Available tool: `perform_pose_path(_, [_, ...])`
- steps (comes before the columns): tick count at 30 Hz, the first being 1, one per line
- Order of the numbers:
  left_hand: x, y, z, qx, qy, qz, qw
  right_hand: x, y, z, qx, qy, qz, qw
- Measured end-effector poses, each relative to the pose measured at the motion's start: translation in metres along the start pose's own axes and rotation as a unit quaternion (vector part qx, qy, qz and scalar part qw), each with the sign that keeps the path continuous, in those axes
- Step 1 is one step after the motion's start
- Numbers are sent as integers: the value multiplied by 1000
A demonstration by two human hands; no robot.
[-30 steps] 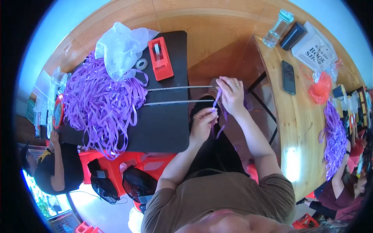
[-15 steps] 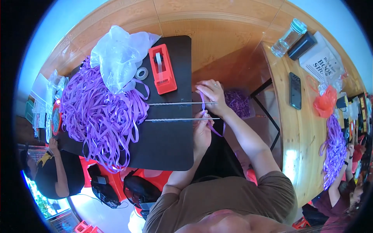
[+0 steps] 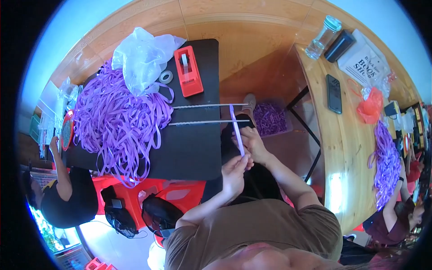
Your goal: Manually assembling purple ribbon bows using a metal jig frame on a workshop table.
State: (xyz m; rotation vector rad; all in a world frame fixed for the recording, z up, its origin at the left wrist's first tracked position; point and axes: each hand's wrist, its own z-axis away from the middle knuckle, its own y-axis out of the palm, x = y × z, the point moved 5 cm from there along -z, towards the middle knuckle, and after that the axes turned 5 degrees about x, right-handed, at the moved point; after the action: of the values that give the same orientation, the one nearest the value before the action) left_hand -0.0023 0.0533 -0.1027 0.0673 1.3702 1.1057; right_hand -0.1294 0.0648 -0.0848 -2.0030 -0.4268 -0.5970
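Two thin metal rods (image 3: pixel 204 122) jut side by side over the right edge of the black tabletop (image 3: pixel 189 155). A narrow purple ribbon (image 3: pixel 237 132) is looped at the rods and runs taut from them toward me. My left hand (image 3: pixel 234 176) pinches its near end between thumb and fingers. Close beside the strip is my right hand (image 3: pixel 253 145), fingers curled; whatever they hold, if anything, is hidden. A large tangled heap of purple ribbon loops (image 3: pixel 119 121) covers the tabletop's left part, around the rods' far ends.
A red tape dispenser (image 3: pixel 189 74), a tape roll (image 3: pixel 166 77) and a clear plastic bag (image 3: pixel 144 58) lie at the back. Below right stands a bin of purple pieces (image 3: pixel 271 118). On the wooden table (image 3: pixel 335 148) are a phone (image 3: pixel 333 93) and bottle (image 3: pixel 323 38). People sit at both sides.
Both my hands have come away from the rods toward my body. The ribbon, earlier handled between and around the rod tips, is now stretched straight toward my left hand.
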Motion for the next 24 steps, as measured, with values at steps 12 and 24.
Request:
perform_pose_path(12, [-26,-18,63,99,-138,109,979,62,42,109,65,305,-616,723])
perform_pose_path(24, [-57,-26,73,127,-36,142,981,77,50,124,91,468,-612,631])
